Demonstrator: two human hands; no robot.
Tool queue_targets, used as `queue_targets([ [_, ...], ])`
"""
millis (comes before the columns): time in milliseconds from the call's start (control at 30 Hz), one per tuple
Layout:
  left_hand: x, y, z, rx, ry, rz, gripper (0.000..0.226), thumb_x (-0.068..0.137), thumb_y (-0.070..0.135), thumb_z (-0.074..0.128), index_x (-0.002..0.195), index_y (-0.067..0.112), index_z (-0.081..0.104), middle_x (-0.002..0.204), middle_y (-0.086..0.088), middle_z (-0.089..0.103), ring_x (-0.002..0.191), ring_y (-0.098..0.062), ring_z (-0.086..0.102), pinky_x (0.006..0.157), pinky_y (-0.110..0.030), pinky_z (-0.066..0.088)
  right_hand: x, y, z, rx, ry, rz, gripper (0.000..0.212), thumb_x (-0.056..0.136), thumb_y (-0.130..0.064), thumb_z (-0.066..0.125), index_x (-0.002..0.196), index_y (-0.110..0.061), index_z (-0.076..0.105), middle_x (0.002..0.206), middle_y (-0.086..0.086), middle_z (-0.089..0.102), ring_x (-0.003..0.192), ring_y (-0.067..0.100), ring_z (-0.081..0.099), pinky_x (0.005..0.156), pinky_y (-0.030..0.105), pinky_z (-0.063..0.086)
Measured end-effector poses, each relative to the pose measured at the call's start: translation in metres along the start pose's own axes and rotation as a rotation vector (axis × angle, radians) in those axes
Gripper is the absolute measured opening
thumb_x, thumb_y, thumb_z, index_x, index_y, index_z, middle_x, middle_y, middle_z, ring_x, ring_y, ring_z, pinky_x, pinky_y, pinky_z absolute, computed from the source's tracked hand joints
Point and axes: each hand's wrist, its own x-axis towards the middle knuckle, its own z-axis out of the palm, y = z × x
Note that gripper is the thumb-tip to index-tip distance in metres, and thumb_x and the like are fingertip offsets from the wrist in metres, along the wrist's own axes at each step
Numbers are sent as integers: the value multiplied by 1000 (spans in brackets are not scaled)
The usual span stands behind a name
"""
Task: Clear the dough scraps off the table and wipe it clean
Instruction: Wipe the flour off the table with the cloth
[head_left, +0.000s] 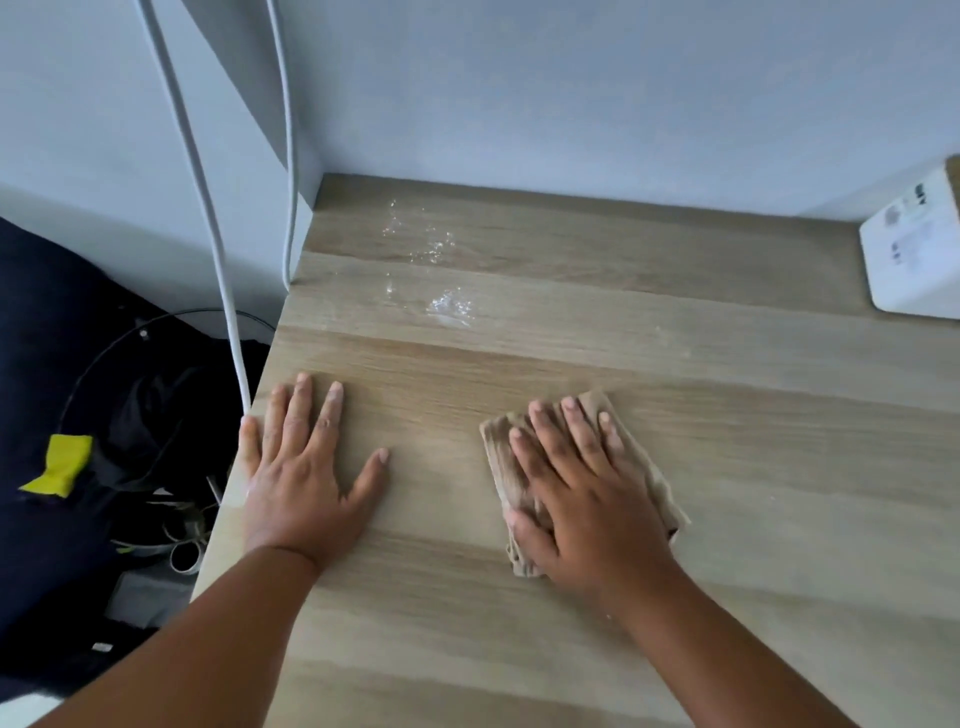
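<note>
Our right hand (582, 488) lies spread, fingers straight, pressing a folded tan cloth (506, 467) flat on the table (727, 467) — our left hand (301, 467) rests spread near the table's left edge. Farther back, a whitish smear (447, 306) marks the wood.

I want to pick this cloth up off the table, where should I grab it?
Probably pinch the cloth along its left edge, coming from the left: it lies flat under the right hand, and that side shows bunched folds to catch.
</note>
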Motion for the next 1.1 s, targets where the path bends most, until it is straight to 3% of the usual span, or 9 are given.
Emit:
queue_targets([
  [100, 0, 3, -1, 2, -7, 4, 90, 88, 74, 35, 163, 24, 28, 173, -7, 12, 161, -21, -1, 127, -56, 7, -57, 29, 1, 1, 31, -74, 68, 92, -35, 53, 157, -20, 44, 170, 3, 28, 158, 29, 21, 123, 56, 28],
  [233, 0, 7, -2, 2, -18, 5, 90, 88, 74, 33, 163, 24, 27, 173, -6, 11, 161, -21, -2, 128, -55, 5, -78, 90, -16, 34, 26, 173, 67, 90, -31, 46, 156, -21, 46, 168, 4, 31, 156, 31, 28, 122, 56, 29],
  [367, 1, 8, -3, 3, -11, 7, 90, 89, 74, 34, 163, 25, 26, 173, -6, 11, 161, -21, -2, 128, -55, 5, -21, 128, -29, 12, 45, 502, 69, 89, -33, 37, 153, -10, 48, 163, 20, 38, 150, 46, 32, 122, 62, 25],
  [500, 2, 9, -2, -6, -8, 6, 89, 89, 74, 34, 163, 25, 27, 173, -6, 11, 161, -21, -1, 128, -55, 5, 63, 132, -34, 13, 38, 688, 73, 91, -40, 25, 160, -16, 32, 169, 16, 24, 154, 46, 18, 125, 64, 13],
  [667, 0, 7, -2, -10, 4, 7, 89, 89, 73, 35, 162, 25, 28, 173, -6, 13, 161, -21, 0, 128, -55, 6, 115, 61, -27, 27, 41, 490, 75, 89, -42, 32, 160, -19, 29, 168, 18, 25, 155, 46, 17, 124, 64, 12],
  [800, -1, 7, -1, -6, 3, 7, 88, 89, 73, 35, 163, 25, 27, 173, -5, 13, 161, -21, -1, 128, -55, 6, 78, 3, -8, -16, 0, 174, 68, 95, -46, 35, 160, -27, 31, 170, 14, 23, 157, 42, 14, 125, 62, 10],
  [900, -1, 6, 0, -6, 5, 8, 88, 89, 74, 35, 162, 25, 28, 173, -5, 12, 161, -21, -1, 128, -55, 6, 28, -1, 1, -28, 6, 7, 62, 99, -43, 43, 159, -28, 37, 171, 8, 25, 158, 36, 17, 124, 62, 16],
  [1000, -1, 6, 1, -10, 5, 13, 88, 90, 75, 35, 163, 26, 26, 173, -5, 11, 161, -20, -2, 128, -56, 6, -9, 26, -1, -55, 3, -4, 63, 98, -39, 42, 160, -29, 36, 171, 2, 26, 159, 29, 19, 124, 61, 20],
  [1100, -1, 4, 3, -9, 11, 15, 88, 90, 75, 35, 163, 27, 24, 174, -4, 10, 161, -19, -4, 128, -56, 6, -9, 53, -13, -63, -1, 162, 64, 96, -38, 38, 158, -24, 42, 169, 4, 30, 157, 33, 25, 122, 64, 21],
])
